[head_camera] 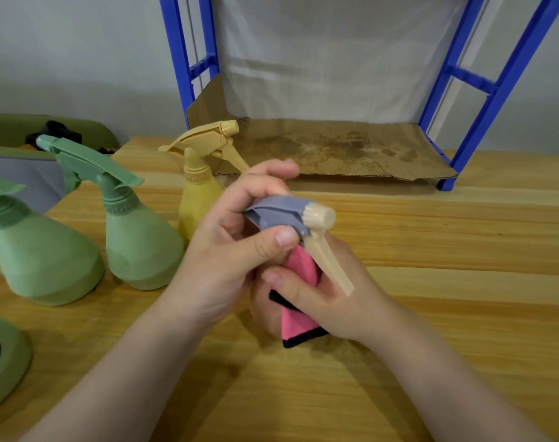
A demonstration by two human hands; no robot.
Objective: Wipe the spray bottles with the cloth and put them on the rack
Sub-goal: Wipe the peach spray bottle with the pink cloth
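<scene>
My left hand (236, 250) grips the grey spray head of a bottle (284, 213) with a beige nozzle and trigger; its body is hidden behind my hands. My right hand (329, 295) holds a pink cloth with a black edge (295, 323) wrapped against that bottle below the head. Two green spray bottles (141, 247) (42, 260) stand on the left of the wooden table. A yellow spray bottle (198, 193) stands just behind my left hand. The blue rack (492, 90) stands at the back, its lowest shelf lined with brown cardboard (335, 148).
A round green lid-like object (3, 358) lies at the left table edge. A grey and green bag or bin (26, 167) sits behind the green bottles. The rack's cardboard shelf holds nothing. Bare wood table (463, 250) stretches to the right.
</scene>
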